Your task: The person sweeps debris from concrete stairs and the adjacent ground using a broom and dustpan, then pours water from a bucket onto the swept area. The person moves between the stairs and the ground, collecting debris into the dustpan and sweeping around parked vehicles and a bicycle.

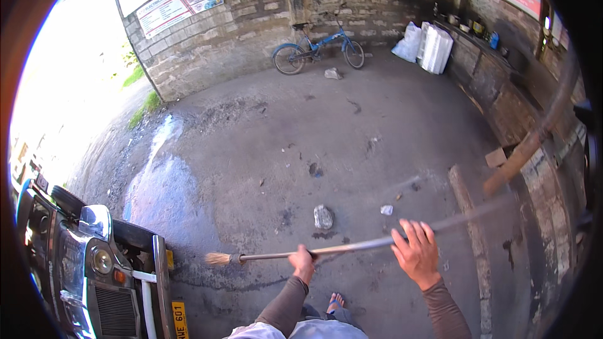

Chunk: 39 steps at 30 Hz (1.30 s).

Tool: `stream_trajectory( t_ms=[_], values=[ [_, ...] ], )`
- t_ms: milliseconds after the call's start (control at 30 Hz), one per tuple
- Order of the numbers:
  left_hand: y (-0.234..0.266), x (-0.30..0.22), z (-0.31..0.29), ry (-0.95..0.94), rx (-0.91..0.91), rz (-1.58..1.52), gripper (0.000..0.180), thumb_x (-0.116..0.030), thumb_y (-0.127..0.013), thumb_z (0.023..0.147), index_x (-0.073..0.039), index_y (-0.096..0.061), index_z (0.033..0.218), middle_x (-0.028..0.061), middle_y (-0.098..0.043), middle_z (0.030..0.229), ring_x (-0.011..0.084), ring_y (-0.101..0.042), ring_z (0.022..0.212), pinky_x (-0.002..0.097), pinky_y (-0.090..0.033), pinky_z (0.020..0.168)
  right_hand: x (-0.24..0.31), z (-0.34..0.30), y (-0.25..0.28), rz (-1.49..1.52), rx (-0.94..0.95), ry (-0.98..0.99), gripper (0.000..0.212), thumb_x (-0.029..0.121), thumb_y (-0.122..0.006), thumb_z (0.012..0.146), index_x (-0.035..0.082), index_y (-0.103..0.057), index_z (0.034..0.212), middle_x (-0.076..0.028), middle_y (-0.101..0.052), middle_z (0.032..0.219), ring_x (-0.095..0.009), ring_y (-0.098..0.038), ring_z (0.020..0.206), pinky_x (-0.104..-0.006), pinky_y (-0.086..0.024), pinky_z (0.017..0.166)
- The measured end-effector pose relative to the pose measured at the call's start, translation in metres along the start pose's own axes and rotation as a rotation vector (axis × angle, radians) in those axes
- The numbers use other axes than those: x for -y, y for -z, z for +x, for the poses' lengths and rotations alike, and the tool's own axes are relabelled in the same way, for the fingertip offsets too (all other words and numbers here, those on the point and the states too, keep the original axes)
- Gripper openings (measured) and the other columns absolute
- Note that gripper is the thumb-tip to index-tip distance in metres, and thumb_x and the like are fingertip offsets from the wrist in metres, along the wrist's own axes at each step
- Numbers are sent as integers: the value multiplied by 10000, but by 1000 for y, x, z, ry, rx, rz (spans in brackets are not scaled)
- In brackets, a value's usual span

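Note:
A long-handled broom (352,248) lies across in front of me, its short straw bristles (218,258) at the left end. My left hand (303,263) is closed around the handle fairly near the bristles. My right hand (417,256) is open, fingers apart, beside the handle farther along; whether the palm touches it I cannot tell. Beyond the right hand the handle is smeared by motion. On the concrete floor past the broom sit a grey rock (323,216) and a smaller pale stone (386,209).
A parked vehicle (94,276) stands close on the left. A long beam (471,245) lies on the floor at right, near a slanting wooden post (534,138). By the far block wall are a blue bicycle (320,44), another rock (333,73) and white sacks (433,49). Wet ground (166,188) shows at left.

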State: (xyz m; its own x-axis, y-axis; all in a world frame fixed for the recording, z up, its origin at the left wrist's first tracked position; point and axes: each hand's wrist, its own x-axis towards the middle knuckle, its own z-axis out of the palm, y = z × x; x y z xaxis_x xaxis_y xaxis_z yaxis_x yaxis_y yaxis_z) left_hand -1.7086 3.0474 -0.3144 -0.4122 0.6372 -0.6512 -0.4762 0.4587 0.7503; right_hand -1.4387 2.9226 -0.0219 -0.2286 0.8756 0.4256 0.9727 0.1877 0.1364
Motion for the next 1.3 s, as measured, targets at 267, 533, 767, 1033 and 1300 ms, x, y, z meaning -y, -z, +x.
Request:
stream_trajectory(
  t_ms=[267,533,767,1033,1300],
  values=[
    [-12,-261,304,-39,-8,-575,116,-142,-488,859,-91,-553,778,54,-553,689,156,-500,508,274,-404,439,-14,209,-157,417,-308,-241,317,128,-715,858,68,-679,1167,-119,-629,1233,-315,-609,1098,-450,-473,967],
    [52,-438,482,-204,2,-732,135,-96,-580,953,-58,-601,824,57,-554,656,183,-553,528,265,-506,484,17,241,-356,850,454,-703,283,246,-721,876,67,-715,1096,-145,-677,1136,-358,-645,1069,-436,-527,894],
    [26,-545,500,-112,-58,-1032,118,-59,-518,961,-27,-544,851,72,-515,682,181,-544,535,267,-509,479,-32,264,-461,833,364,-1072,244,244,-720,887,60,-734,1048,-151,-728,977,-302,-711,877,-398,-546,771],
    [-71,-633,598,101,-50,-1057,209,-15,-501,924,65,-345,1039,62,-506,679,167,-536,530,206,-496,517,-36,276,-582,966,1304,-1157,296,312,-673,856,43,-752,953,-173,-724,862,-331,-687,821,-412,-552,746],
    [-175,-771,670,93,-395,-1083,107,-98,-548,943,-16,-550,1012,73,-542,713,184,-543,518,197,-540,579,-194,676,-715,1256,382,-1385,160,193,-629,954,44,-687,949,-14,-643,723,-86,-579,580,-255,-461,507]
  ],
)
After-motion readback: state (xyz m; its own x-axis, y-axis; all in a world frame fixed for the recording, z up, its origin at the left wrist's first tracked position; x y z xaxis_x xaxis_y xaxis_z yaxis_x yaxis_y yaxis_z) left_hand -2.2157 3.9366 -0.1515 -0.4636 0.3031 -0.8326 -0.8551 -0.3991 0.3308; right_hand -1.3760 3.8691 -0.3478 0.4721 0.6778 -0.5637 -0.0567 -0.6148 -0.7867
